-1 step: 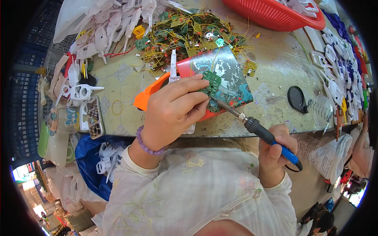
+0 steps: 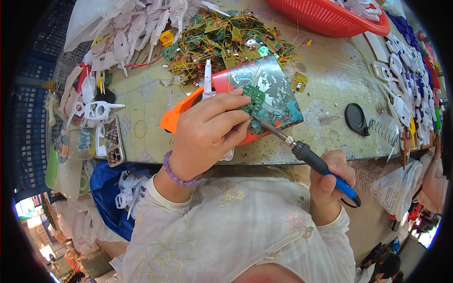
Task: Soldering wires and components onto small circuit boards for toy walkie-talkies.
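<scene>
Pinched between the fingers of my left hand (image 2: 210, 127) is a small green circuit board (image 2: 255, 97). It is held over a worn, paint-flecked block (image 2: 278, 80) with a dark, scratched top and a red side. My right hand (image 2: 332, 181) grips a soldering iron (image 2: 309, 155) by its blue and black handle. The iron slants up to the left, and its tip is at the lower edge of the board; whether it touches cannot be made out. Under my left hand lies an orange plastic piece (image 2: 181, 112), partly hidden, with a white plastic part (image 2: 207, 80) beside it.
Beyond the block lies a heap of circuit boards with yellow wires (image 2: 226, 40). White plastic parts (image 2: 127, 40) pile up at the far left; a red basket (image 2: 330, 21) stands far right. A phone (image 2: 114, 141), a black round lid-like piece (image 2: 355, 120) and a coiled spring (image 2: 384, 132) lie nearer.
</scene>
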{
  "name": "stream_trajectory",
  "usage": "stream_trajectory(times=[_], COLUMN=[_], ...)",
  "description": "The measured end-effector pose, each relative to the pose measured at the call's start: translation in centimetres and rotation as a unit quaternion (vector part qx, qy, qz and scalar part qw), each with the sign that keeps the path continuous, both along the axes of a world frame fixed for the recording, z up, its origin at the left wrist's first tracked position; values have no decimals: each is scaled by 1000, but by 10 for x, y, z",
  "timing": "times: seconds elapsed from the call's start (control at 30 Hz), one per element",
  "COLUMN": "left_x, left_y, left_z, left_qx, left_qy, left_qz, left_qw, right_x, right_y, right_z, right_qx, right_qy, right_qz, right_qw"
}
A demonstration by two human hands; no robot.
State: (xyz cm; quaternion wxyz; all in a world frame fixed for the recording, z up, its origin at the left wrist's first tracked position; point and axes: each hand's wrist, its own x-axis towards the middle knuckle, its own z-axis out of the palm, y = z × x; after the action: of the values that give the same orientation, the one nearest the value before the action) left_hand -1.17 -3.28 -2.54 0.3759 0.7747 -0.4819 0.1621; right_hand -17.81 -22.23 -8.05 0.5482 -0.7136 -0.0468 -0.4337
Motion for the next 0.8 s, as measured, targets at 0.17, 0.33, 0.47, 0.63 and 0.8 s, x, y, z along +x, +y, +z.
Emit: stream_trajectory(times=[0.17,0.33,0.47,0.63,0.8], left_x=[0,0,1,0,0], left_y=[1,1,1,1,0], left_z=[2,2,2,2,3], left_qx=[5,3,2,4,-3], left_qy=[17,16,14,11,-3], left_qz=[-12,-12,-13,-10,-11], left_qw=[1000,1000,1000,1000,1000], right_x=[-2,-7,-8,-10,-18], right_y=[-3,-1,-3,-6,-26], right_z=[0,-4,-4,-5,14], right_qx=[-147,-159,-158,-140,-60], right_qy=[-33,-61,-62,-62,-80], right_qz=[6,-5,-2,-8,-260], right_qw=[989,985,986,988,961])
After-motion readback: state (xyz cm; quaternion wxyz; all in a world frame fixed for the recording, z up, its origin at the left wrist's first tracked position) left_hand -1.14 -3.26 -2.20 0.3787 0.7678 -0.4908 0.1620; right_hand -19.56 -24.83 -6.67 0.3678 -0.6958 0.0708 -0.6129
